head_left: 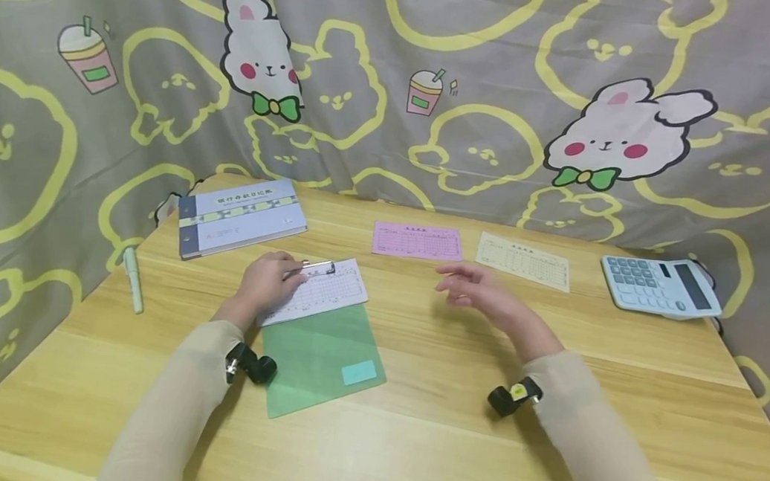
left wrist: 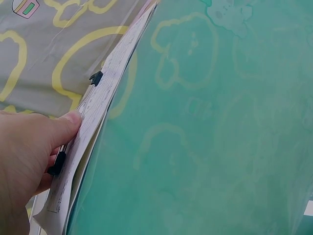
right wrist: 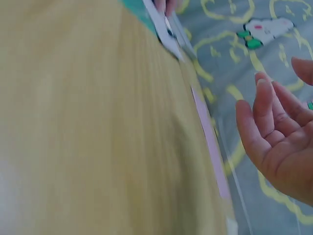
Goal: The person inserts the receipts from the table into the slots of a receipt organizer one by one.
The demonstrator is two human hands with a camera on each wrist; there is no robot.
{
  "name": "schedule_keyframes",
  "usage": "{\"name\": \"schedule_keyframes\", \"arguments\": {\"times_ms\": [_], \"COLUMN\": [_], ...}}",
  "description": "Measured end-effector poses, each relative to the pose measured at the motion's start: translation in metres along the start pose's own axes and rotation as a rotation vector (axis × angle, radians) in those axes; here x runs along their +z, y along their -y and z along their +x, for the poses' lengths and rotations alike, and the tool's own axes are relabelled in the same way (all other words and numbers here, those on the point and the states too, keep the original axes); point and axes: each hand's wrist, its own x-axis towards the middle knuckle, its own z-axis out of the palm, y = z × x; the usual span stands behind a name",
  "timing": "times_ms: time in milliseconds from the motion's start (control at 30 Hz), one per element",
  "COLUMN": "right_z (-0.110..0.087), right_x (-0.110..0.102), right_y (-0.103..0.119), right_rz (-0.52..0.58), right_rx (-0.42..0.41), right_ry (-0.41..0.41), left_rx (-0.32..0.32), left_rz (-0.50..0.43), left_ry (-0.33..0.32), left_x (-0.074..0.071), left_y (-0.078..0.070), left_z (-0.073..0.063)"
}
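Observation:
A green clipboard (head_left: pixel 323 363) lies on the wooden table, a white printed form (head_left: pixel 334 294) across its upper part under a metal clip (head_left: pixel 323 269). My left hand (head_left: pixel 264 284) pinches the clip at the top edge. The left wrist view shows the thumb (left wrist: pixel 71 120) on the clip, between its two black ends, with fingers curled on the far side. To the right, my right hand (head_left: pixel 478 290) is raised over the table with fingers loosely bent and nothing in it. Beyond its fingertips lie a pink slip (head_left: pixel 417 241) and a pale yellow slip (head_left: pixel 524 263).
A blue-and-white account book (head_left: pixel 245 219) lies at the back left, with a pale green pen (head_left: pixel 133 279) near the left edge. At the back right sits a light blue calculator (head_left: pixel 657 285). A patterned grey curtain (head_left: pixel 392 144) hangs behind the table.

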Motion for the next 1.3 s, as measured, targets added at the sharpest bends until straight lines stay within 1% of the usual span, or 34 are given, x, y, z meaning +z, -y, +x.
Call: {"name": "schedule_keyframes", "arguments": {"times_ms": [67,167,233,300,333,400,467,533,567,633,733,833,867,900,967,1067,1133,1200,1300], "right_z": [-0.003,-0.009,-0.012,-0.016,-0.015,-0.017,-0.02,-0.023,-0.027,-0.029,-0.031,-0.032,-0.032,-0.032,-0.031,-0.032,-0.034,-0.035,-0.035], "right_x": [-0.015,-0.037,-0.053,-0.072,-0.087,-0.107,-0.125,-0.139,-0.139,-0.147,-0.155,-0.16,-0.161,-0.163,-0.165,-0.165,-0.164,-0.162,-0.158], "right_y": [0.0,-0.004,-0.007,-0.01,-0.017,-0.021,-0.025,-0.028,-0.024,-0.027,-0.03,-0.036,-0.039,-0.042,-0.05,-0.057,-0.058,-0.056,-0.053], "right_rz": [-0.022,-0.018,0.01,0.051,0.115,0.163,0.187,0.186,0.127,0.069,0.045,0.067,0.051,0.019,-0.083,-0.245,-0.298,-0.336,-0.46], "right_rx": [-0.012,-0.067,-0.102,-0.116,-0.126,-0.103,-0.074,-0.039,0.001,0.038,0.087,0.134,0.149,0.163,0.218,0.285,0.332,0.361,0.414], "right_ry": [-0.034,-0.073,-0.11,-0.17,-0.178,-0.274,-0.366,-0.45,-0.512,-0.563,-0.64,-0.728,-0.757,-0.781,-0.822,-0.842,-0.843,-0.83,-0.801], "left_rx": [0.001,0.0,-0.003,-0.002,-0.001,-0.003,-0.008,-0.013,-0.016,-0.015,-0.01,-0.005,-0.004,-0.003,-0.005,-0.01,-0.016,-0.022,-0.029], "left_rz": [0.001,0.003,0.003,0.0,-0.002,-0.006,-0.009,-0.01,-0.01,-0.01,-0.008,-0.006,-0.005,-0.005,-0.004,-0.003,-0.008,-0.013,-0.029], "left_ry": [-0.005,-0.012,-0.017,-0.019,-0.019,-0.016,-0.008,-0.001,0.001,0.0,-0.008,-0.015,-0.016,-0.016,-0.014,-0.01,-0.01,-0.011,-0.015], "left_x": [0.0,-0.001,-0.003,-0.003,-0.003,-0.003,-0.002,-0.001,-0.001,-0.001,0.0,0.0,0.0,0.0,0.0,0.0,0.0,0.001,0.002], "left_y": [0.001,0.003,0.004,0.004,0.004,0.004,0.004,0.003,0.003,0.003,0.002,0.002,0.002,0.002,0.002,0.001,0.001,0.001,0.0], "left_z": [-0.001,-0.003,-0.004,-0.004,-0.005,-0.005,-0.005,-0.005,-0.005,-0.005,-0.005,-0.004,-0.003,-0.003,-0.003,-0.003,-0.002,-0.001,0.0]}}
